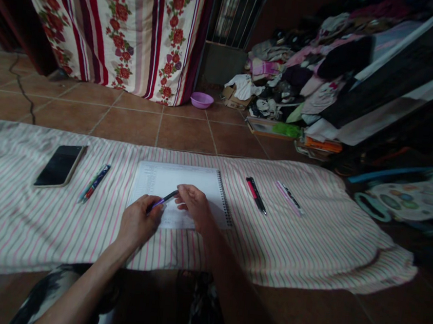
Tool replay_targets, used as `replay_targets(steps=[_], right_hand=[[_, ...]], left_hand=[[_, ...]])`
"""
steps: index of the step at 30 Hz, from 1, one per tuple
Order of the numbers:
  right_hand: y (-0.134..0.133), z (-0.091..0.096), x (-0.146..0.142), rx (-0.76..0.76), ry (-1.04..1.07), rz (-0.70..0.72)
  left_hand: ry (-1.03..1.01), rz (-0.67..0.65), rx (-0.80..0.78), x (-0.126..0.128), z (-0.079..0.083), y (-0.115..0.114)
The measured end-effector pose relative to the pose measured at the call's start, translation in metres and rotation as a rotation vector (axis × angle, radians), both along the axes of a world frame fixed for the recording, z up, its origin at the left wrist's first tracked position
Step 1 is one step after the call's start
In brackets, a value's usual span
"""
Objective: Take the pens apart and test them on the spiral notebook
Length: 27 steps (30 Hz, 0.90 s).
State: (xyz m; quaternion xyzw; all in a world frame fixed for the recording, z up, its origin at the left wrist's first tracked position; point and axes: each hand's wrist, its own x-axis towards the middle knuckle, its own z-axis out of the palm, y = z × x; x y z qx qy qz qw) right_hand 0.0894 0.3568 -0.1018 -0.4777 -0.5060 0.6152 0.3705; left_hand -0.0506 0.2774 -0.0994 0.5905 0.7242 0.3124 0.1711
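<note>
Over the spiral notebook (199, 178) I hold a purple and dark pen (165, 198) between both hands. My left hand (141, 218) is closed around the purple end. My right hand (192, 204) pinches the dark end with thumb and fingertips. The notebook lies open on the striped cloth, its wire binding on the right side; the writing on the page is too small to read. Right of it rest a red and black pen (255, 194) and a pink and white pen (289, 198). To the left lie patterned pens (95, 184), side by side.
A smartphone (60, 166) lies at the left on the striped cloth (291, 257). Beyond, a purple basin (202, 100) stands on the tiled floor by a floral curtain (137, 30). Clothes (298, 78) are heaped at the back right, above a green item (286, 129).
</note>
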Motion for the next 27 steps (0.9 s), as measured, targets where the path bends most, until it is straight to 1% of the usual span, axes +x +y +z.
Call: replay_targets(steps=[3, 6, 10, 16, 22, 27], right_hand=[[-0.0014, 0.0030, 0.0027, -0.053, 0.083, 0.025], [-0.0021, 0.0035, 0.0026, -0.065, 0.119, 0.024], [-0.0012, 0.0011, -0.0006, -0.077, 0.124, 0.000], [-0.0012, 0.0009, -0.0028, -0.031, 0.055, -0.006], [-0.0031, 0.0062, 0.0014, -0.082, 0.157, 0.012], [-0.0029, 0.0063, 0.0019, -0.111, 0.174, 0.016]], left_hand=[[-0.050, 0.031, -0.037, -0.0009, -0.0013, 0.0017], [-0.069, 0.035, -0.059, -0.0010, -0.0011, 0.0023], [-0.070, 0.036, -0.067, -0.0001, 0.0016, 0.0015], [-0.024, 0.028, -0.039, 0.0004, 0.0017, 0.0005], [-0.106, 0.038, -0.047, 0.0000, -0.0013, 0.0020], [-0.115, 0.038, -0.059, -0.0008, -0.0029, 0.0023]])
